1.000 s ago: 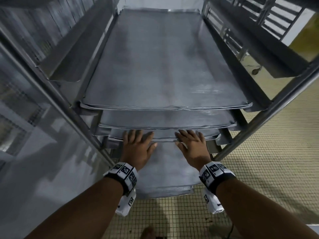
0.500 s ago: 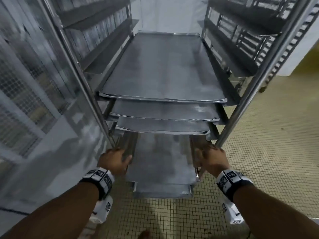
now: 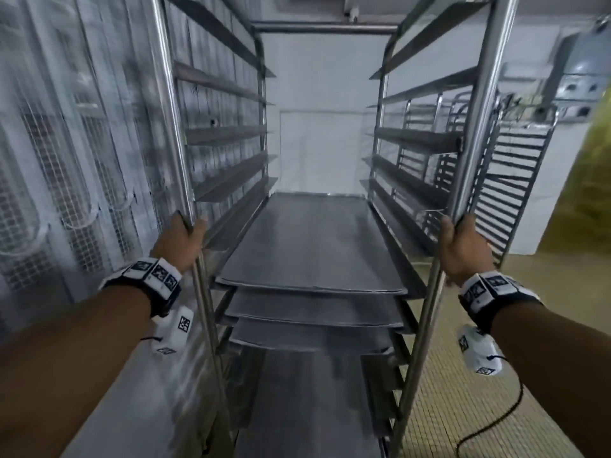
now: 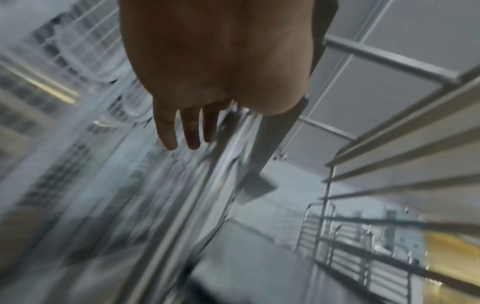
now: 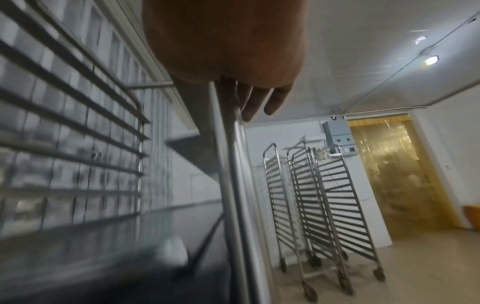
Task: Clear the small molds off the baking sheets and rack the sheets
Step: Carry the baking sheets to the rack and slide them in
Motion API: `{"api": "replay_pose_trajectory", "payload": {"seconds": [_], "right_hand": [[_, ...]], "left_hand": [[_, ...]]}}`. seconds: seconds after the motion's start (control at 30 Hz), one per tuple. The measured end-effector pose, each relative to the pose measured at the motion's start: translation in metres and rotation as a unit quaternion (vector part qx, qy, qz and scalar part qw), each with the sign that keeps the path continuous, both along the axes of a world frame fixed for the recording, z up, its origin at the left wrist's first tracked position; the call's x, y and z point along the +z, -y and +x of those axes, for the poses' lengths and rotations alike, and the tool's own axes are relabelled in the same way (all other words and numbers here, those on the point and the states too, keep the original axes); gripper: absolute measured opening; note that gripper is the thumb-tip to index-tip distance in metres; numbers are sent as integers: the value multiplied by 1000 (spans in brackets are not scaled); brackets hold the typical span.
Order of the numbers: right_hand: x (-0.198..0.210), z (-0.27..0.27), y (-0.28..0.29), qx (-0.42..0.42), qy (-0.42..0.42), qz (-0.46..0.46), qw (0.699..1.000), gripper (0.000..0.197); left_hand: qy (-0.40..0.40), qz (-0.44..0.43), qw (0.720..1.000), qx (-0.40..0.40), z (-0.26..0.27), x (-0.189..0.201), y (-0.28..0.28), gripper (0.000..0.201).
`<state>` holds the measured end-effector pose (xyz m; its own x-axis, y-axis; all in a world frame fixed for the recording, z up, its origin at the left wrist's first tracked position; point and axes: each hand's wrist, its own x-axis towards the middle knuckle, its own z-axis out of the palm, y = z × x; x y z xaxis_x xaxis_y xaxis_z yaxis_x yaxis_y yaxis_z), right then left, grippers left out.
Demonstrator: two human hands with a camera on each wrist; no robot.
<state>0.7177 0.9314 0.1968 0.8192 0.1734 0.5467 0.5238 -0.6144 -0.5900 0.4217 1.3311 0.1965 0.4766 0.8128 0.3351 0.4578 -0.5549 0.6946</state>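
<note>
Both hands have left the front edges of the racked sheets and come up onto the two front posts of the rack (image 3: pixel 325 26), and the view has lifted from the lower shelves to take in the whole frame. That tall steel rack fills the middle of the head view, close to a mesh-covered wall (image 3: pixel 66 166) on the left, with tiled floor (image 3: pixel 463 408) on the right and more racks (image 5: pixel 322 197) parked further off near a yellow strip curtain (image 5: pixel 394 168). Several baking sheets (image 3: pixel 310 242) lie stacked on its lower runners, bare of molds; no molds show in any view. The left hand (image 3: pixel 180 241) wraps the left post (image 3: pixel 172 143) with its grip clamped round the tube, and the right hand (image 3: pixel 461 247) clamps the right post (image 3: pixel 479 127) the same way. This looks like the rack being taken hold of to roll it. If it is shoved or stopped sharply, the sheets could slide forward off their runners, since nothing visible holds their front edges; steered too far left, the frame could scrape or snag the mesh.
</note>
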Motion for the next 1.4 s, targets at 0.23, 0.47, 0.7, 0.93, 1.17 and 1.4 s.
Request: {"api": "replay_pose_trajectory", "payload": {"seconds": [0.23, 0.47, 0.7, 0.93, 1.17, 1.4], "right_hand": [[78, 6, -24, 4, 34, 135, 990, 39], [75, 21, -32, -6, 62, 151, 987, 50], [68, 32, -37, -30, 100, 192, 976, 45], [66, 59, -45, -37, 96, 187, 977, 49], [65, 86, -66, -42, 98, 188, 976, 53], [67, 108, -84, -41, 86, 193, 976, 51]], "left_hand": [[148, 28, 988, 44, 27, 91, 7, 74], [191, 41, 980, 45, 27, 84, 13, 60], [246, 97, 959, 101, 42, 72, 7, 54], [291, 140, 940, 111, 67, 67, -12, 47], [300, 139, 939, 100, 96, 69, -32, 47], [288, 119, 944, 112, 122, 72, -43, 49]]}}
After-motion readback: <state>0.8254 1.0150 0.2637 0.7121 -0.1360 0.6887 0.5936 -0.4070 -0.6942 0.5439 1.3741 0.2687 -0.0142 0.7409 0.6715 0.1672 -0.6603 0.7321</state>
